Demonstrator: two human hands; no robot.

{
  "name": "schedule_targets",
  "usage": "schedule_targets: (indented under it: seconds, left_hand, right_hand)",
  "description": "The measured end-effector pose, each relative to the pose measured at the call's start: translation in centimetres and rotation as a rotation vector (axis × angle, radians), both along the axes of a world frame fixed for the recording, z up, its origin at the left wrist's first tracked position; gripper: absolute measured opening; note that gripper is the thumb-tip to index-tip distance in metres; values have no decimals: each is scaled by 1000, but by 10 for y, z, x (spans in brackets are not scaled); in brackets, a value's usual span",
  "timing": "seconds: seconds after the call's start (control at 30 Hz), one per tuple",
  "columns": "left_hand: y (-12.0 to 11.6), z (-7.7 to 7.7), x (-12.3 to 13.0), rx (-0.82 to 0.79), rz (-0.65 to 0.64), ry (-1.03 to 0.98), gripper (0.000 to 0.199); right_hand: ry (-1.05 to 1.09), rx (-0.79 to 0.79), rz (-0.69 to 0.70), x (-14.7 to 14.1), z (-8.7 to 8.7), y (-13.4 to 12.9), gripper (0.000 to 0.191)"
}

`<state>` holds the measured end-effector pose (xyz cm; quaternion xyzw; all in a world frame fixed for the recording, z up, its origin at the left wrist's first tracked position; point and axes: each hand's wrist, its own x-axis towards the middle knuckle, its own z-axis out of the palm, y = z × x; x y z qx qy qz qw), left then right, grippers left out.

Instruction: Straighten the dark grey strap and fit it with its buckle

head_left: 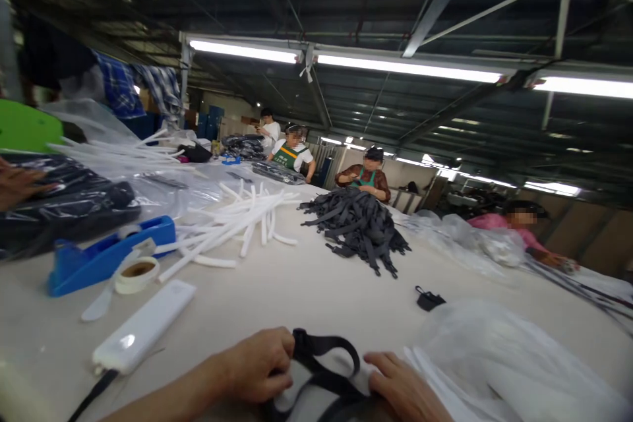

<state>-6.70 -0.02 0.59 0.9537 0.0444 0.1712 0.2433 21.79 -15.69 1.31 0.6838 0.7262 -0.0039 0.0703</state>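
Observation:
My left hand (264, 362) is closed in a fist around a black webbing strap (333, 379), at its small plastic buckle (299, 337). The strap loops to the right and doubles back below, leaving the frame at the bottom. My right hand (403, 386) is at the strap's right side, its fingers apart and slightly bent; whether they touch the webbing I cannot tell. Further back on the white table (277, 290) lies a heap of black straps with clips (359, 224).
A clear plastic bag (499, 356) lies on the right, near a small black pouch-like item (429, 300). White foam strips (237, 227), a blue tape dispenser (111, 257), a tape roll (137, 275) and a white power strip (146, 326) are left. Several people work around the table; another person's hand (20, 181) shows far left.

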Motion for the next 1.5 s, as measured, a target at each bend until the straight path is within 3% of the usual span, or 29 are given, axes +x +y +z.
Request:
schedule_targets:
  seconds: [0.1, 0.2, 0.3, 0.4, 0.53, 0.7, 0.87, 0.97, 1.13, 1.2, 1.27, 1.3, 1.4, 1.5]
  left_hand:
    - [10, -2, 3, 54, -71, 19, 28]
    - [15, -2, 3, 99, -45, 51, 26]
    - [14, -2, 5, 116, 9, 74, 25]
    - [13, 0, 9, 135, 43, 95, 24]
    - [15, 5, 12, 146, -25, 93, 25]
    - [17, 15, 2, 79, -126, 94, 26]
    - [11, 29, -21, -123, -45, 102, 16]
    - [6, 19, -25, -257, -42, -33, 25]
    - [5, -12, -14, -405, 167, -150, 21]
    - [7, -19, -9, -406, 217, -159, 22]
    - [7, -20, -6, -375, 246, -179, 22]
    - [7, -20, -5, -355, 264, -186, 22]
    - [6, -18, -5, -282, 334, -150, 19]
    - [3, -18, -5, -156, 362, -22, 13]
  right_hand:
    - [11, -57, 15, -22, 26, 20, 35]
    - [6, -111, 65, -31, 41, 25, 41]
    - [-113, -89, 60, -33, 43, 18, 32]
    - [-233, -49, 173, -34, 41, 10, 35]
    - [-183, -132, 306, -34, 45, 5, 35]
    - [123, -63, 154, -11, 46, 8, 29]
    - [200, -22, -25, 13, 25, 10, 17]
    - [241, 11, -43, 14, 16, 9, 17]
    - [397, 90, -112, 6, 13, 9, 15]
    - [426, 107, -198, 4, 12, 10, 33]
    - [360, 108, -258, 1, 13, 11, 54]
    - [293, 95, -260, -1, 15, 12, 54]
    - [90, 50, -195, -11, 22, 18, 26]
    - [-28, 86, -160, -22, 26, 24, 16]
